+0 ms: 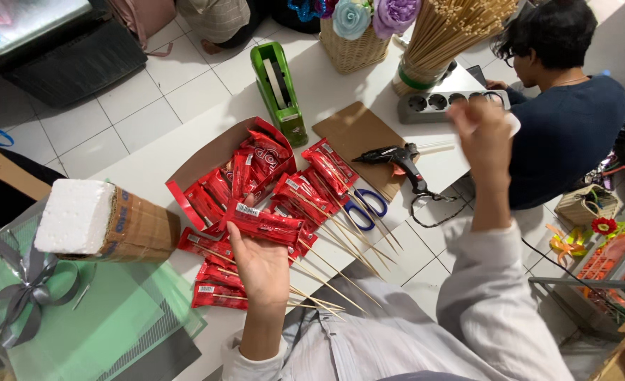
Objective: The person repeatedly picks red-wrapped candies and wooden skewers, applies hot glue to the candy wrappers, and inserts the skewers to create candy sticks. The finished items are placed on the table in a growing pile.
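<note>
The left hand [259, 264] has its grip pinched on a long red foil-wrapped snack bar [263, 222], thumb under, fingers over, held above other red bars on wooden skewers [326, 279] lying on the white counter [150, 173]. The right hand [483, 130] is raised and blurred; its grip looks curled, but I cannot tell if it holds anything. Just beyond lie a black glue gun [397, 159] and blue-handled scissors [365, 207].

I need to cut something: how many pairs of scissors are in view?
1. The blue-handled scissors lie on the white table, beside the black glue gun and the red snack bars. More may be hidden under the bars.
</note>
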